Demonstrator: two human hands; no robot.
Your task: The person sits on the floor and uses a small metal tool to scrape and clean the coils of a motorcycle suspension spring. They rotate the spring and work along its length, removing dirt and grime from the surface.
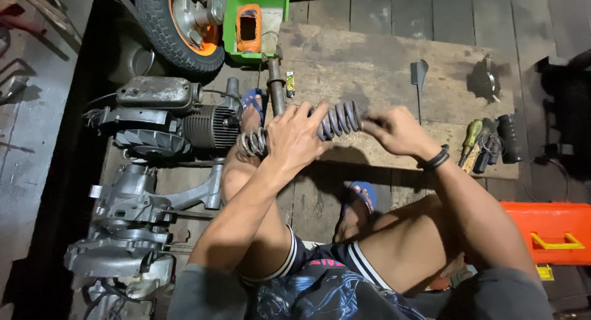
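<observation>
Both hands, left and right, clasp a spring over the board: heavy, stiff, likely greasy; best held by its ends.

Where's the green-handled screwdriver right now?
The green-handled screwdriver lies on the wooden board, just beyond the right hand, beside the black grips.

A small vehicle repair workshop; a stripped engine and casings lie on the plank floor; a wheel, green tray, screwdriver and orange toolbox sit around.
</observation>
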